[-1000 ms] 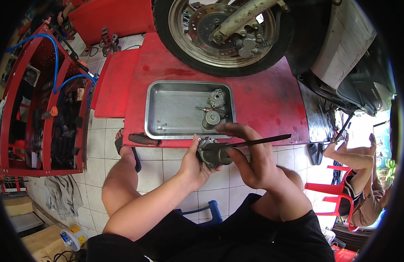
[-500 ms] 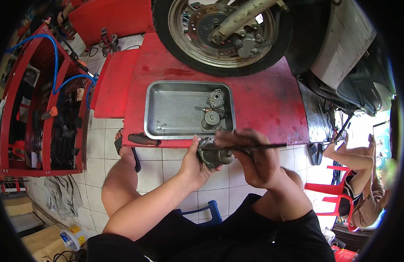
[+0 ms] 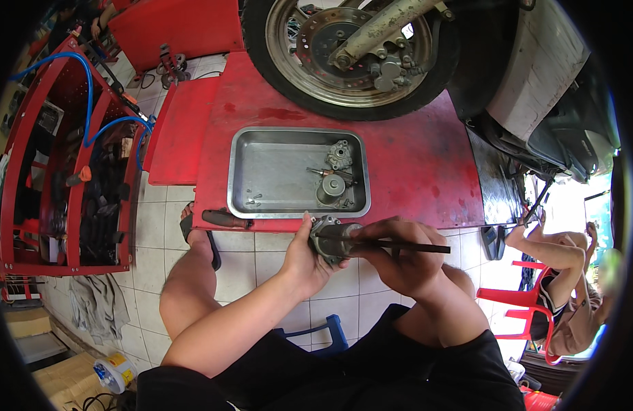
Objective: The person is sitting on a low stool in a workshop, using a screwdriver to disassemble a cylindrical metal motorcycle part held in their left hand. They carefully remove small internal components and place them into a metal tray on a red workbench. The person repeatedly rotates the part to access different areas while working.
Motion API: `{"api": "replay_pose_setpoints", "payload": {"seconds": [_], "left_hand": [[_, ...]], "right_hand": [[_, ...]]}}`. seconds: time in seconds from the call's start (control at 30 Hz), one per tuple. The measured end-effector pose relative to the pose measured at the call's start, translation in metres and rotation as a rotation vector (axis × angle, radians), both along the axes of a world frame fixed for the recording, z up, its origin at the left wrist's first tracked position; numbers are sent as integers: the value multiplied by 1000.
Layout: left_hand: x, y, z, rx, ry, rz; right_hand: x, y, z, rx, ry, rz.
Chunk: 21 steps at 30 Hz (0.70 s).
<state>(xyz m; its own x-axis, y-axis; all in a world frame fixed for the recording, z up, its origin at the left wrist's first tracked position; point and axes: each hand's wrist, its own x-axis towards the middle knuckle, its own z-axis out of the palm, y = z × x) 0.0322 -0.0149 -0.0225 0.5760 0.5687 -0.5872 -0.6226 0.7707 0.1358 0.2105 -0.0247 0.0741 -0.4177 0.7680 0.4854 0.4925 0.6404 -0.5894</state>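
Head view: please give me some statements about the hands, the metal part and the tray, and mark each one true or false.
1. The left hand holds a grey metal part. True.
2. The right hand is empty. False: it holds a thin black tool against the part.
3. The metal tray sits on a red platform. True.
4. The tray holds nothing. False: small metal parts lie in it.

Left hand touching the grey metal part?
Touching. Head view: the left hand wraps its fingers around the grey metal part, with no gap showing.
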Motion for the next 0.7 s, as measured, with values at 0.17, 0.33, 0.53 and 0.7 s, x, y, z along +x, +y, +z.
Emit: {"api": "replay_pose_setpoints", "payload": {"seconds": [0.17, 0.33, 0.53, 0.7], "left_hand": [[1, -1, -6, 7, -30, 9], [-1, -1, -2, -6, -14, 6], [5, -2, -7, 28, -5, -5], [3, -1, -13, 39, -23, -12]], "right_hand": [[-33, 9, -2, 30, 405, -119], [-11, 7, -10, 85, 180, 124], [-14, 11, 0, 101, 136, -25], [-11, 8, -3, -66, 140, 54]]}}
